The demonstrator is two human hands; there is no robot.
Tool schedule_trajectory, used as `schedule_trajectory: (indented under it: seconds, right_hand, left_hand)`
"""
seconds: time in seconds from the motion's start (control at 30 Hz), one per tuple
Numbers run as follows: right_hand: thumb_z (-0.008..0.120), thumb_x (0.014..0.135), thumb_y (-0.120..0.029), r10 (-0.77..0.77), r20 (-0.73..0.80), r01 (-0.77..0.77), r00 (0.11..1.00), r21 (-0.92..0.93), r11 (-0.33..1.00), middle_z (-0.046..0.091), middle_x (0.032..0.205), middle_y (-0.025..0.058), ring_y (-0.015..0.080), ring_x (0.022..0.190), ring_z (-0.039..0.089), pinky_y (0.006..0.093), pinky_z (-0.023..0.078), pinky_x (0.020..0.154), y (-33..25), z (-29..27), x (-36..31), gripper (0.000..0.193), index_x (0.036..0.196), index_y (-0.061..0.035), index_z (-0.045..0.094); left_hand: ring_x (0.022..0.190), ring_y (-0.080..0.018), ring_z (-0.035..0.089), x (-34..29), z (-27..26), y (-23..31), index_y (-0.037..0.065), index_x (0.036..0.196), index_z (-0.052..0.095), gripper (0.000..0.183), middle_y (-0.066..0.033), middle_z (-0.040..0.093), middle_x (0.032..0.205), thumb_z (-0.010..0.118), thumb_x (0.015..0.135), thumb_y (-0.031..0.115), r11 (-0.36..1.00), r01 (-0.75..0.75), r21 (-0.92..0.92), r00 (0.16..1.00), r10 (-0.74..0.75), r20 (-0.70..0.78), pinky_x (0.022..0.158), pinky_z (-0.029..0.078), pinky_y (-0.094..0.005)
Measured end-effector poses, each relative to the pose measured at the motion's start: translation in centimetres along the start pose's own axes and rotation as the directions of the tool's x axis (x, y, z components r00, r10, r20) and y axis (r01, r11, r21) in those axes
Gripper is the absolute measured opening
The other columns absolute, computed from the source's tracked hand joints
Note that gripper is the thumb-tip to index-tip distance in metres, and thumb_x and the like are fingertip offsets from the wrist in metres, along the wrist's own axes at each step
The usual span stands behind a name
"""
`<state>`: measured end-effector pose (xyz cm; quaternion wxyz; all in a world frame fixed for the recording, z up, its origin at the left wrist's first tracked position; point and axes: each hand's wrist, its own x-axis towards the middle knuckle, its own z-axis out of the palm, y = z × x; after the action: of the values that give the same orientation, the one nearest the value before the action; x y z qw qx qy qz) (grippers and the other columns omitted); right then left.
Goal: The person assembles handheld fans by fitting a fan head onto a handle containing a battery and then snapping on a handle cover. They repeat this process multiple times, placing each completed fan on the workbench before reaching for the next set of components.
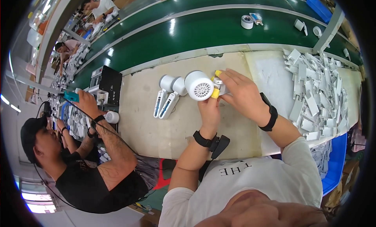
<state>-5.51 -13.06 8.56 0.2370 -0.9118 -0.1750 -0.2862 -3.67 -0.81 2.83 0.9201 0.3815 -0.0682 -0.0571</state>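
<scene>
Working above the middle of the tabletop (pixel 149 129), a little toward its far edge, both hands meet at a white round-headed unit (pixel 198 87), whose slotted grille is turned partly upward. The left hand (pixel 210 113) comes from the near side, its fingers closed on the unit beside the grille. The right hand (pixel 244 95) curls round a small white part (pixel 218 81) at the unit's right side; its fingers are drawn in narrowly, but whether they pinch tight I cannot tell. Yellow covers (pixel 215 93) sheathe some fingertips.

The step in hand looks like fitting or adjusting that side part, though the fingers hide whether it is seated. The next move seems to call for a steady left hold, with the right fingertips lining the part up and pressing squarely, without forcing the plastic.

Two similar white units (pixel 169 97) lie just left of the held one, side by side, handles toward the near edge. Loose white plastic pieces (pixel 309 93) are heaped along the tabletop's right end; a black box (pixel 109 86) stands by its far left corner.
</scene>
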Motion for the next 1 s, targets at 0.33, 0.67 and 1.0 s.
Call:
schedule_trajectory:
  seconds: [0.33,0.67,1.0]
  right_hand:
    - [0.068,0.073,-0.027,-0.119,-0.127,0.126,0.985,0.044,0.991,0.061,0.1,0.0117,0.0265,0.093,0.059,0.0351,0.046,0.083,-0.4,0.3,0.1,0.048,0.113,-0.0042,0.052]
    - [0.061,0.08,-0.042,0.112,0.442,-0.413,0.89,0.678,0.608,0.058,0.07,0.0133,0.0246,0.062,0.056,0.0315,0.043,0.058,0.0,-1.0,-1.3,0.04,0.081,-0.0013,0.06]
    - [0.06,0.081,-0.035,-0.076,0.3,-0.129,0.951,0.607,0.784,0.054,0.066,0.0133,0.0293,0.06,0.053,0.0347,0.043,0.056,2.3,1.7,-2.8,0.035,0.074,-0.0009,0.055]
  left_hand:
    - [0.094,-0.0154,0.056,0.3,0.1,1.8,-0.001,0.114,0.051,0.031,-0.0077,0.058,0.105,0.058,0.086,0.011,0.94,-0.177,0.293,0.974,0.209,-0.083,0.084,0.045,-0.0309]
    - [0.097,-0.0243,0.056,0.2,0.1,4.6,0.001,0.112,0.049,0.036,-0.0107,0.056,0.105,0.055,0.088,0.026,0.994,-0.102,-0.049,0.995,0.101,-0.018,0.087,0.046,-0.0407]
    - [0.091,-0.0241,0.059,0.3,0.6,4.4,-0.003,0.108,0.051,0.029,-0.0132,0.059,0.097,0.055,0.088,0.018,0.984,-0.14,0.115,0.99,0.14,0.007,0.082,0.05,-0.0392]
